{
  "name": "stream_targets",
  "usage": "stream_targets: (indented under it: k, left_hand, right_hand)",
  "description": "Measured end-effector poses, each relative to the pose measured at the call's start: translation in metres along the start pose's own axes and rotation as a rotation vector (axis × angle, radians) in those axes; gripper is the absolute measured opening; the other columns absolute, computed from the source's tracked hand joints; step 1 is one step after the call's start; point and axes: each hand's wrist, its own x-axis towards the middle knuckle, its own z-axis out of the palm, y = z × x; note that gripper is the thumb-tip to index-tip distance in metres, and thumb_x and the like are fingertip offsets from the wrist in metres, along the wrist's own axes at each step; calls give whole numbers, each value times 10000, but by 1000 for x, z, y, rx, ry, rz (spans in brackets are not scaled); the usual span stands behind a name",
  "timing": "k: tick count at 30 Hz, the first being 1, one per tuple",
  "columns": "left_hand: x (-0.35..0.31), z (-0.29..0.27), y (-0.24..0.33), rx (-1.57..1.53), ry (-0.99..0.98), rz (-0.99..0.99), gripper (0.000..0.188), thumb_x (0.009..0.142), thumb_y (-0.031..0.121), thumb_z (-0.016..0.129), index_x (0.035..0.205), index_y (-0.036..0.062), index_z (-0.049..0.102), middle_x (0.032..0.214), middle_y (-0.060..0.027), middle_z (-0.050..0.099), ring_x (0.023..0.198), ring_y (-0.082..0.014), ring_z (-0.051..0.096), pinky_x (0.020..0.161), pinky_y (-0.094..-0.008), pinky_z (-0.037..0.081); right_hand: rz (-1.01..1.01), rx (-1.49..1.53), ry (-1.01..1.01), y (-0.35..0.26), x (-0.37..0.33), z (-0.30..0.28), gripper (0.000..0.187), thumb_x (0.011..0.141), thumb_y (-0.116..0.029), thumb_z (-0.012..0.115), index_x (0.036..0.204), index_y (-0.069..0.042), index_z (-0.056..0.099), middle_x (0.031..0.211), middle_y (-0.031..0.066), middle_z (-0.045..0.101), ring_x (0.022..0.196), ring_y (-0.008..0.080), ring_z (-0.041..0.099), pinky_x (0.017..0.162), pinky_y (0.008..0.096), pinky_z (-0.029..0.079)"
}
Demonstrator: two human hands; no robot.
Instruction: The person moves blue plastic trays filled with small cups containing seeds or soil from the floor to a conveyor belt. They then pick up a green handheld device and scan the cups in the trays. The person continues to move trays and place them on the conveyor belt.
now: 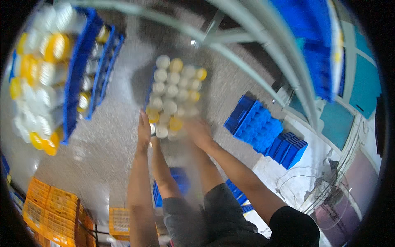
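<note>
A blue crate (149, 91) full of round-topped containers (170, 90), mostly white with some yellow, is held out in front of my legs. My left hand (144, 128) grips its near left side, thumb upward along the edge. At the near right corner my right hand (198, 132) holds the other side; motion blurs it, and its fingers are partly hidden by the crate. Both forearms reach forward from the lower edge of the view.
To the left, a tall stack of blue crates (76, 78) carries more white and yellow containers. Orange crates (51, 210) stand at lower left. Right of me are blue trays (259, 125) on the floor and a wire-caged fan (331, 203). A pale metal frame (234, 53) crosses overhead.
</note>
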Motion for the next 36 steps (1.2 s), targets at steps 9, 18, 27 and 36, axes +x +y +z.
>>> stream_targets:
  k: [9, 18, 27, 36]
  left_hand:
    - [-137, 17, 399, 45, 74, 763, 413, 919, 89, 598, 1315, -2, 526, 1196, -183, 591, 1094, -274, 591, 932, -378, 481]
    - [21, 139, 744, 767, 433, 1205, 569, 794, -56, 582, 1325, 142, 538, 1421, -215, 393, 1205, -464, 461, 983, -467, 452]
    - [135, 157, 798, 1159, 227, 768, 483, 850, 117, 568, 1313, 252, 550, 1325, -183, 427, 1108, -482, 538, 937, -497, 483]
    - [66, 144, 780, 936, 260, 921, 737, 607, -82, 752, 1284, 134, 556, 1367, -265, 429, 1143, -463, 541, 960, -468, 484]
  right_hand:
    - [160, 626, 331, -20, -48, -364, 211, 831, -99, 650, 1036, -57, 674, 955, 116, 660, 914, 271, 638, 781, 371, 518]
    - [28, 418, 868, 155, 235, -605, 724, 737, -73, 748, 1381, -48, 419, 1426, 255, 341, 1248, 415, 454, 1014, 442, 430]
    - [354, 400, 371, 189, 340, -609, 844, 699, -55, 743, 1438, -44, 336, 1442, 378, 244, 1355, 495, 297, 1068, 527, 343]
    - [207, 458, 410, 174, 292, -624, 820, 586, -11, 796, 1323, -47, 438, 1364, 303, 360, 1279, 462, 400, 1046, 460, 388]
